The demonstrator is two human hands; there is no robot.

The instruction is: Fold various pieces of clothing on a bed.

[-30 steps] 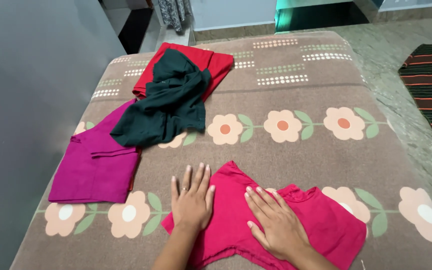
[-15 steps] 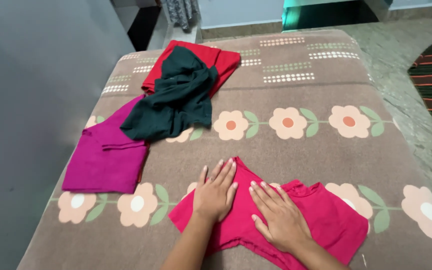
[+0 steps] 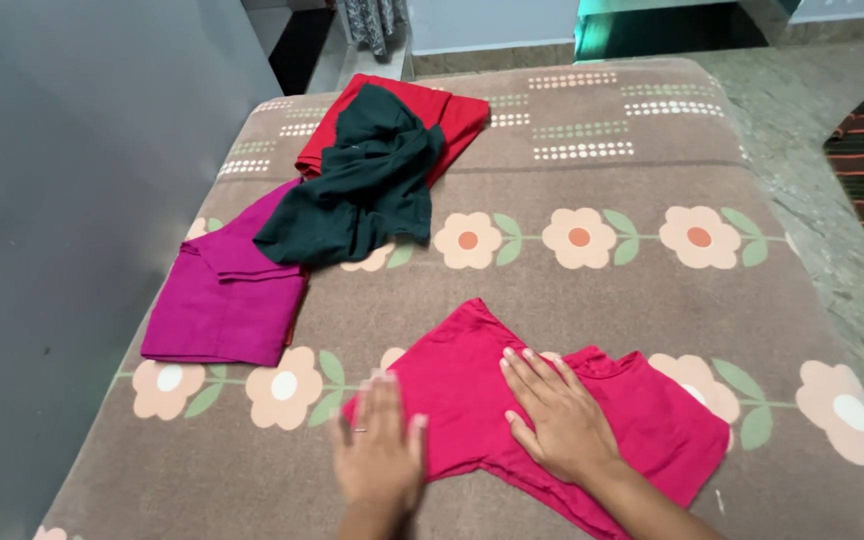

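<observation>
Pressing flat with fingers spread, the right hand (image 3: 564, 425) is lying on the pink garment (image 3: 542, 415) near the blanket's (image 3: 592, 290) front edge, while the open left hand (image 3: 380, 462), blurred, is lying at the garment's left edge, gripping nothing.

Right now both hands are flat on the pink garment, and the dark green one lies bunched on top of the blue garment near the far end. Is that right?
Not quite. The head view shows the dark green garment bunched on a red garment, not a blue one. The rest holds: the left hand and right hand lie flat on the pink garment.
</observation>
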